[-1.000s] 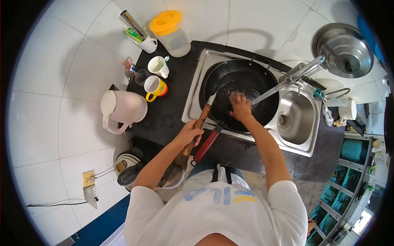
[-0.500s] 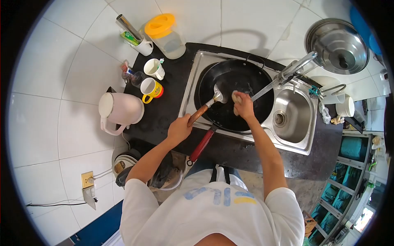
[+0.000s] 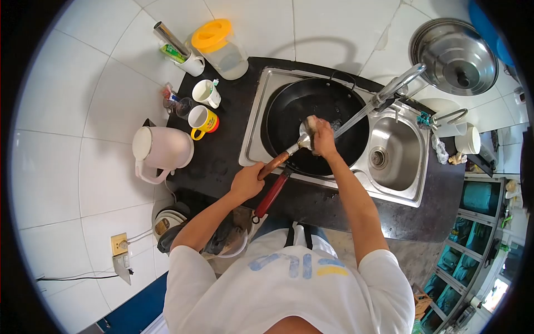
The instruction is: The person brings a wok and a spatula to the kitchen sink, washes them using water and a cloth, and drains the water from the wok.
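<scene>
My left hand is closed around the wooden handle of a metal spatula. The spatula's head is over the big black wok, next to my right hand. My right hand grips a pale scrubbing sponge and presses it at the spatula's head; the fingers cover much of both. Water from the faucet runs down into the wok beside my right hand. The wok rests over the left sink basin, its red handle pointing toward my body.
The right sink basin has a drain strainer. On the left of the counter stand a pink kettle, a yellow mug, a white mug and a yellow-lidded pitcher. A steel lid is against the back wall.
The spatula has slid slightly right and down, with my left hand following. My right hand has shifted left, bringing the sponge from beside the spatula's head onto it.
</scene>
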`<state>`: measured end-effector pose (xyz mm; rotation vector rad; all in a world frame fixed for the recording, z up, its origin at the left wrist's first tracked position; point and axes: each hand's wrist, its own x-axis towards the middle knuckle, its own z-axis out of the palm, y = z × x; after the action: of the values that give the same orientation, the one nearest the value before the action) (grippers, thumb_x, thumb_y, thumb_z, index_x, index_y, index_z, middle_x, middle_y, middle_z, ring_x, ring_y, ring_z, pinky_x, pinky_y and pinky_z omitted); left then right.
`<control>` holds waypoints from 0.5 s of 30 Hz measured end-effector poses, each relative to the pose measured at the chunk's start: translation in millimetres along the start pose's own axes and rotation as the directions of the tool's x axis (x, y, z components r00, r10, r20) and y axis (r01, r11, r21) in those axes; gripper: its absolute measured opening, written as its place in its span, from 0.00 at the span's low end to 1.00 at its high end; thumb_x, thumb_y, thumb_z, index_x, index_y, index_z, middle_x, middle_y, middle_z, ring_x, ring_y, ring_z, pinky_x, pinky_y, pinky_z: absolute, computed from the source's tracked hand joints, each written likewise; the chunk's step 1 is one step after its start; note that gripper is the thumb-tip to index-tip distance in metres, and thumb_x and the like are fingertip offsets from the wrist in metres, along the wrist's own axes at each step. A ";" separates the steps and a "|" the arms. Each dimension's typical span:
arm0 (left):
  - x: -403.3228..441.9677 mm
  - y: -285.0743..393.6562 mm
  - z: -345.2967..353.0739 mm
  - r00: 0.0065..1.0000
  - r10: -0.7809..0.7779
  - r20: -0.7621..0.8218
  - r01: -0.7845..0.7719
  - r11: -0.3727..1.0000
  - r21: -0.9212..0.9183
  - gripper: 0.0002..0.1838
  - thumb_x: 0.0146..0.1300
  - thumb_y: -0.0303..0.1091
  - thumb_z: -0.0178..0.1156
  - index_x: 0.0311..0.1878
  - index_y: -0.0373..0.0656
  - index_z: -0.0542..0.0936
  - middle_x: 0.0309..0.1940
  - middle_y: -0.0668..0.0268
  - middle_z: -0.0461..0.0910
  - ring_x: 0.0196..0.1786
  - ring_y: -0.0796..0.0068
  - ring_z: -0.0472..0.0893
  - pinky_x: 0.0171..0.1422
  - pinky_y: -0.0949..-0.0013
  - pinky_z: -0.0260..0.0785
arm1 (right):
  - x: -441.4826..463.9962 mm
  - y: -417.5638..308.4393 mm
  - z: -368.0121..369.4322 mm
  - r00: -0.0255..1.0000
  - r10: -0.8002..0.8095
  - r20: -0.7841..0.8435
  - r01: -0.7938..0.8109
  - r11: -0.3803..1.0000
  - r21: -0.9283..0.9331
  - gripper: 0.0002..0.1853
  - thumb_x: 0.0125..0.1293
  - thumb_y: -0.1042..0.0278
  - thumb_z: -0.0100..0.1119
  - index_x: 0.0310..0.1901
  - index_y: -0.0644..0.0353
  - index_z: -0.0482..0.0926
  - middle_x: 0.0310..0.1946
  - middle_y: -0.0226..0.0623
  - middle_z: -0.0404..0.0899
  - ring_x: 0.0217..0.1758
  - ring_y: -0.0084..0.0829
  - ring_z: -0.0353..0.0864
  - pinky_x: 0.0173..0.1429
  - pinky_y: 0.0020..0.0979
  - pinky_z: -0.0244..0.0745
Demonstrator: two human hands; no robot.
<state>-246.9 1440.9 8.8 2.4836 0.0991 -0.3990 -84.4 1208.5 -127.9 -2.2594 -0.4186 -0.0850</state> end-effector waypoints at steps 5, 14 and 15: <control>-15.3 -6.9 -2.0 0.999 -0.050 -0.018 0.050 0.998 0.024 0.14 0.50 0.28 0.62 0.42 0.41 0.74 0.29 0.47 0.79 0.37 0.43 0.79 0.39 0.52 0.70 | -2.8 37.2 1.2 0.987 0.150 0.064 -0.136 0.974 -0.181 0.30 0.55 0.78 0.52 0.63 0.57 0.69 0.56 0.50 0.72 0.61 0.50 0.69 0.64 0.46 0.63; -35.0 -17.0 -3.0 0.989 -0.043 -0.144 0.022 0.989 -0.145 0.14 0.52 0.28 0.62 0.43 0.42 0.75 0.25 0.50 0.78 0.30 0.48 0.79 0.34 0.55 0.70 | -31.1 37.3 -122.2 0.954 0.298 -0.034 -0.291 0.947 0.139 0.10 0.62 0.73 0.57 0.43 0.64 0.81 0.32 0.43 0.85 0.28 0.30 0.85 0.31 0.28 0.78; -34.8 -18.7 0.3 0.986 -0.010 -0.164 -0.018 0.986 -0.168 0.14 0.53 0.28 0.62 0.43 0.41 0.75 0.23 0.52 0.78 0.27 0.50 0.80 0.32 0.57 0.70 | -29.8 42.1 -146.2 0.930 0.362 -0.063 -0.342 0.915 0.213 0.09 0.64 0.75 0.54 0.43 0.66 0.81 0.31 0.42 0.84 0.23 0.25 0.82 0.26 0.23 0.76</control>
<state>-283.1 1456.6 8.6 2.3445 0.1869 -0.1754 -87.7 1065.9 -67.2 -2.0863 0.0396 0.0291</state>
